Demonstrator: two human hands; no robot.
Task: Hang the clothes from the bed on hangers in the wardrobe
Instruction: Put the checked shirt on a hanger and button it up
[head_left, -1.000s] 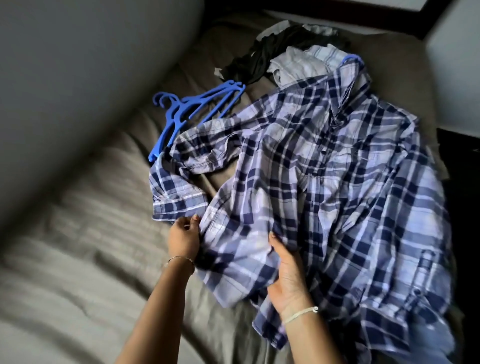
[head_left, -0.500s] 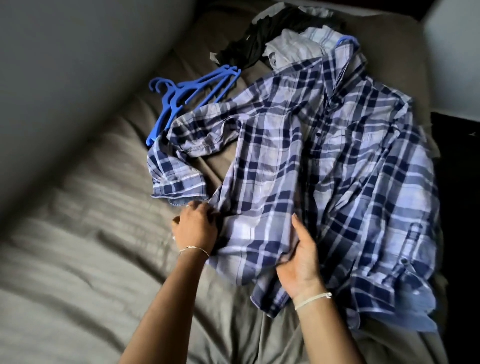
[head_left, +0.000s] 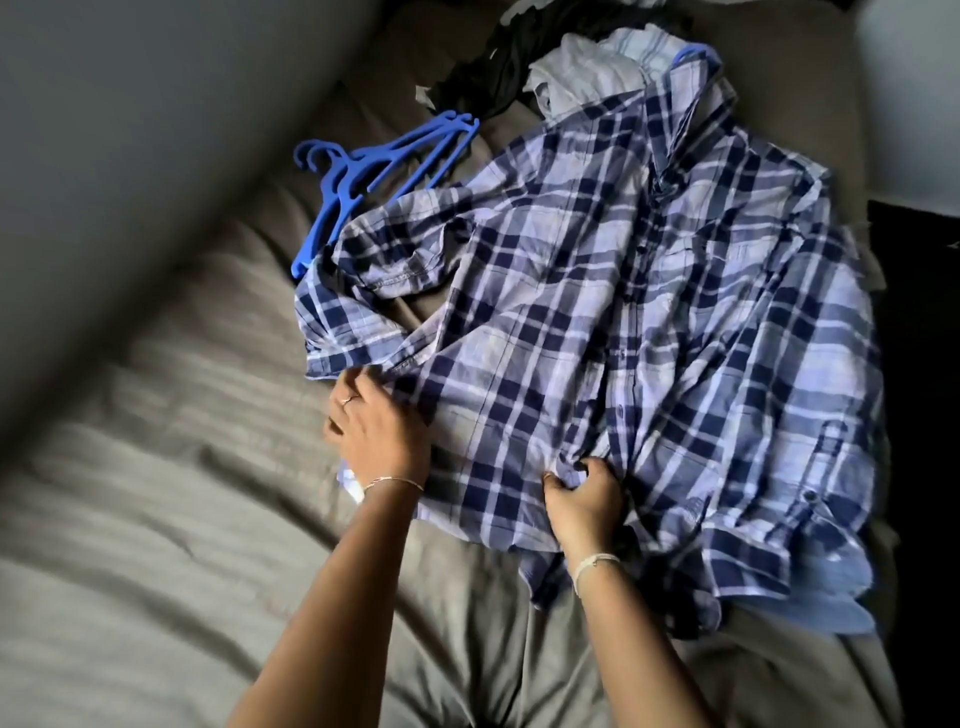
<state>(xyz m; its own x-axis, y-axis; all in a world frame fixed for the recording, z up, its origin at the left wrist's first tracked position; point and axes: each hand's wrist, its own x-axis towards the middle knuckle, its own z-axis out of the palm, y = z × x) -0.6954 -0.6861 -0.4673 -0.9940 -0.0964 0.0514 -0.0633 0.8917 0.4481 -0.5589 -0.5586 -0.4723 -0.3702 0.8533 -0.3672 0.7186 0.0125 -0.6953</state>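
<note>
A blue and white plaid shirt (head_left: 649, 322) lies spread on the grey-brown bed (head_left: 156, 545), front side up, collar toward the far end. A blue hanger hook (head_left: 693, 50) peeks out at its collar. My left hand (head_left: 379, 431) holds the shirt's lower left edge, fingers curled over the fabric. My right hand (head_left: 584, 499) grips a bunch of cloth near the button placket at the hem. Several blue plastic hangers (head_left: 363, 171) lie stacked beside the shirt's left sleeve.
A pale striped garment (head_left: 592, 73) and a black garment (head_left: 514, 47) are piled at the far end of the bed. A grey wall (head_left: 130, 130) runs along the left. A dark surface (head_left: 919, 364) borders the bed on the right.
Both hands pulled the shirt's lower front flatter and wider across the bed. My right hand went from flat on the cloth to gripping a bunch of it.
</note>
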